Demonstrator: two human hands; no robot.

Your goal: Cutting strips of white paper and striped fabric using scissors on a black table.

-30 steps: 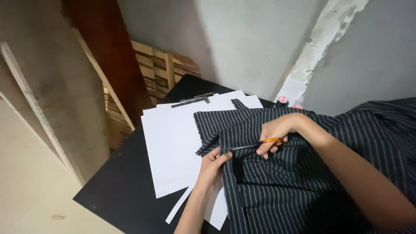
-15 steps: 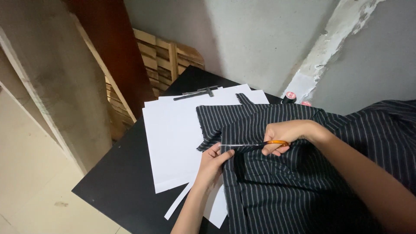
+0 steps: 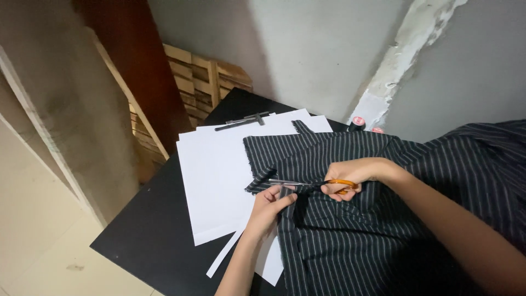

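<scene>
Cutting striped cloth [image 3: 356, 230], right hand [image 3: 350, 174] gripping orange scissors [image 3: 312, 184], left hand [image 3: 268, 205] pinching the edge; most remains uncut.

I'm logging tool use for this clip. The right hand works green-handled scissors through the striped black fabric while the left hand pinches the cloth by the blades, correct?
Not quite. In the head view the scissors in the right hand have orange handles, not green. The rest holds: they cut the striped black fabric while the left hand pinches it by the blades.

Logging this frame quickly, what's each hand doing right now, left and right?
Left hand: closed, fingers pinching the striped fabric beside the blades.
Right hand: closed around the orange-handled scissors, cutting the fabric.
</scene>
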